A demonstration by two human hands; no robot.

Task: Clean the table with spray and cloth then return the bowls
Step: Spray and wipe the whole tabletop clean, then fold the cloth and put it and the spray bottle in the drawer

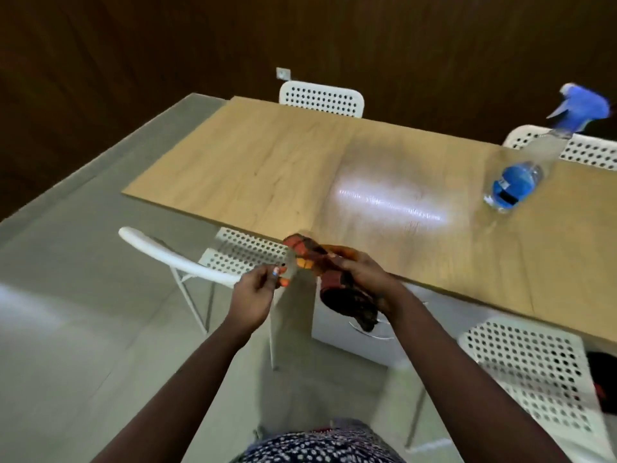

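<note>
Head view looks down on both bare arms reaching forward over the near edge of the table [267,168]. Right hand [364,279] has its fingers curled round a bunched cloth [337,285], a dark red and orange checked fabric; its grip is closed on the bundle, and a loose end hangs below the hand, in front of the table edge. Left hand [257,289] sits just beside it to the left, thumb and fingers pinching an orange corner of the same cloth in a narrow grip, so the fabric is stretched between the two hands. Both wrists are level, palms turned inward toward each other.

On the right part of the table stands a spray bottle [521,175], clear plastic with blue liquid low in the body and a blue trigger head; it is well apart from the hands. Its upper part is blurred.

Tabletop is pale wood-grain laminate, flat and rectangular, with a shiny wet-looking patch [387,195] in the middle reflecting light. White chairs [320,98] with perforated seats and backs stand around it. Floor [66,295] is grey and smooth, and the wall behind is dark wood panelling.
</note>
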